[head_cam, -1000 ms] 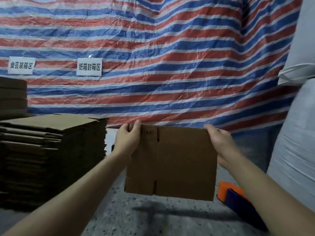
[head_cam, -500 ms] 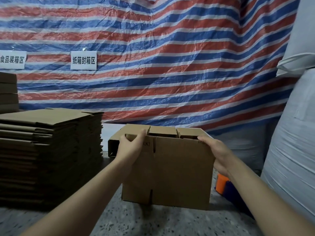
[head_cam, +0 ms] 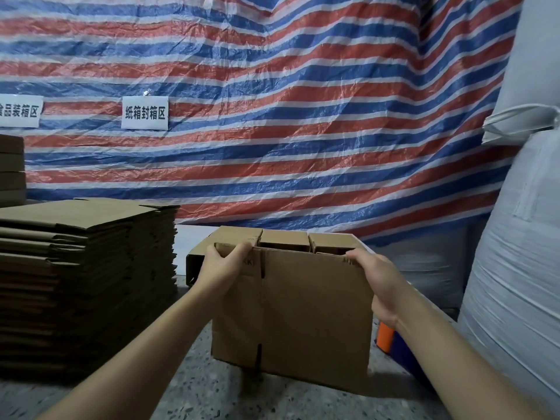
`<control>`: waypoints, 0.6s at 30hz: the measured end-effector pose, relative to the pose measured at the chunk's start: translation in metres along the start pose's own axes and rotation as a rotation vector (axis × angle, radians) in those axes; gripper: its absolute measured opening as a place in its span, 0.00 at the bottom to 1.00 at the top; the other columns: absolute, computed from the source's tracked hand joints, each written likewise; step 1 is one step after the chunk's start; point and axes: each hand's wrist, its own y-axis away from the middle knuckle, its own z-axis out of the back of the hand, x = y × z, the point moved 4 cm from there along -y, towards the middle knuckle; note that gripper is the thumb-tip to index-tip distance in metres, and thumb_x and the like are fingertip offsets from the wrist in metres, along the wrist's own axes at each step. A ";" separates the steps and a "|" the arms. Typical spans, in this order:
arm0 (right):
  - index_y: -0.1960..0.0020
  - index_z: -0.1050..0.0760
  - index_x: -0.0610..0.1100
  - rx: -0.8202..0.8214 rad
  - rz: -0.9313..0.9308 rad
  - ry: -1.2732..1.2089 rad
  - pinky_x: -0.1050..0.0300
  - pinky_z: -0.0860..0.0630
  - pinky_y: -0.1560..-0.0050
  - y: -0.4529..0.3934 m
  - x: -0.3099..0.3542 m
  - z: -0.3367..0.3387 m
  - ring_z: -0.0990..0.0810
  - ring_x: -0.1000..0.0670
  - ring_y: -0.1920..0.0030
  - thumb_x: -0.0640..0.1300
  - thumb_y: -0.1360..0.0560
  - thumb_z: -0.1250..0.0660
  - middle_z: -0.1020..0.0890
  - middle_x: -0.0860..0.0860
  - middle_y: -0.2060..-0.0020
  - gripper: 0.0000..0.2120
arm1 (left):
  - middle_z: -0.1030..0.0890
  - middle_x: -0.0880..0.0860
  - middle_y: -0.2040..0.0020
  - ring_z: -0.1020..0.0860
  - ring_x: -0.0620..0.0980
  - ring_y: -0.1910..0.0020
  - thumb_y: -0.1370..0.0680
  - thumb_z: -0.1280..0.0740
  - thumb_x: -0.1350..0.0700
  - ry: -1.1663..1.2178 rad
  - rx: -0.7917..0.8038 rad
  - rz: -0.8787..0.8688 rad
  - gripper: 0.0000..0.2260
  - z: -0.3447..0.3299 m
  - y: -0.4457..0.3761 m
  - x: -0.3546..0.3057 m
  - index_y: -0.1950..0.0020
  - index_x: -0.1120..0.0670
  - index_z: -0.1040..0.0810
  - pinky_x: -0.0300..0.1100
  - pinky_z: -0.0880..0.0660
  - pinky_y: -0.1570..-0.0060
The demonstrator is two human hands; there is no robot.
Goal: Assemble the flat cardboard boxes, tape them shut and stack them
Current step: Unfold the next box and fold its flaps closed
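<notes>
1. You hold one cardboard box (head_cam: 297, 313) upright just above the speckled floor (head_cam: 194, 392), straight in front of you. It is partly opened into a sleeve, and its far flaps (head_cam: 285, 239) show over the near panel's top edge.
2. Your left hand (head_cam: 222, 266) grips the box's top left corner, fingers curled over the edge. Your right hand (head_cam: 377, 278) grasps the top right corner and side the same way. Neither hand is free.
3. By my reading you are at the opening step: the box is not yet squared and no tape shows on it. The next move calls for pushing the sleeve fully square, then folding one end's flaps in, short ones first, before taping.
4. You will need to free one hand for the tape dispenser (head_cam: 391, 342). One is visible, orange and blue, low to the right of the box and partly hidden behind your right forearm.
5. Left of the box stands one tall pile of flat blanks (head_cam: 81, 277); the sheets are too many and too dim to count.
6. Behind that pile, at the far left edge, sits one stack of brown boxes (head_cam: 12, 171); about three layers show, the rest cut off.
7. Beyond the box hangs one striped tarp (head_cam: 288, 116) carrying two white signs (head_cam: 145, 113), up and to the left.
8. Right of the box rise large white sacks (head_cam: 521, 237); at least two.
</notes>
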 end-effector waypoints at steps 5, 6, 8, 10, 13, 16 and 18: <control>0.49 0.20 0.43 -0.155 0.052 -0.037 0.50 0.24 0.56 0.009 0.003 -0.008 0.17 0.48 0.58 0.54 0.17 0.40 0.15 0.51 0.69 0.17 | 0.23 0.55 0.45 0.20 0.54 0.48 0.31 0.35 0.41 0.060 0.207 -0.032 0.27 -0.004 0.004 -0.017 0.34 0.47 0.33 0.47 0.22 0.59; 0.49 0.20 0.43 -0.186 0.062 -0.053 0.48 0.23 0.55 0.011 0.004 -0.011 0.17 0.47 0.56 0.54 0.17 0.41 0.15 0.51 0.68 0.18 | 0.24 0.54 0.44 0.21 0.54 0.47 0.29 0.36 0.43 0.105 0.242 -0.034 0.23 -0.007 0.006 -0.020 0.34 0.43 0.33 0.47 0.23 0.59; 0.48 0.20 0.44 -0.213 0.077 -0.082 0.45 0.21 0.50 0.015 0.005 -0.018 0.16 0.46 0.53 0.55 0.17 0.43 0.14 0.49 0.64 0.19 | 0.21 0.54 0.49 0.18 0.51 0.55 0.25 0.35 0.43 0.226 0.301 0.007 0.16 -0.011 0.013 -0.022 0.39 0.41 0.30 0.45 0.23 0.61; 0.44 0.20 0.47 -0.227 0.085 -0.074 0.40 0.22 0.42 0.021 0.001 -0.024 0.16 0.45 0.48 0.56 0.16 0.44 0.14 0.47 0.54 0.18 | 0.17 0.54 0.54 0.17 0.51 0.60 0.24 0.35 0.43 0.261 0.358 0.043 0.13 -0.013 0.021 -0.019 0.43 0.46 0.26 0.45 0.22 0.60; 0.33 0.25 0.50 -0.256 0.072 -0.051 0.36 0.28 0.32 0.028 -0.015 -0.029 0.23 0.44 0.36 0.56 0.15 0.48 0.19 0.45 0.39 0.19 | 0.17 0.56 0.46 0.17 0.53 0.56 0.21 0.39 0.48 0.272 0.432 0.017 0.10 -0.014 0.035 -0.009 0.41 0.46 0.25 0.43 0.21 0.61; 0.27 0.29 0.51 -0.231 0.072 -0.042 0.36 0.30 0.30 0.032 -0.020 -0.032 0.26 0.44 0.31 0.55 0.15 0.49 0.23 0.47 0.32 0.20 | 0.20 0.58 0.42 0.18 0.51 0.59 0.18 0.45 0.55 0.305 0.442 0.013 0.14 -0.012 0.045 -0.009 0.36 0.46 0.26 0.39 0.22 0.67; 0.27 0.30 0.51 -0.216 0.022 -0.050 0.36 0.31 0.29 0.035 -0.019 -0.033 0.27 0.43 0.30 0.57 0.15 0.49 0.24 0.46 0.31 0.22 | 0.21 0.59 0.41 0.20 0.51 0.60 0.17 0.46 0.57 0.242 0.425 0.033 0.16 -0.014 0.046 -0.015 0.32 0.49 0.28 0.37 0.23 0.70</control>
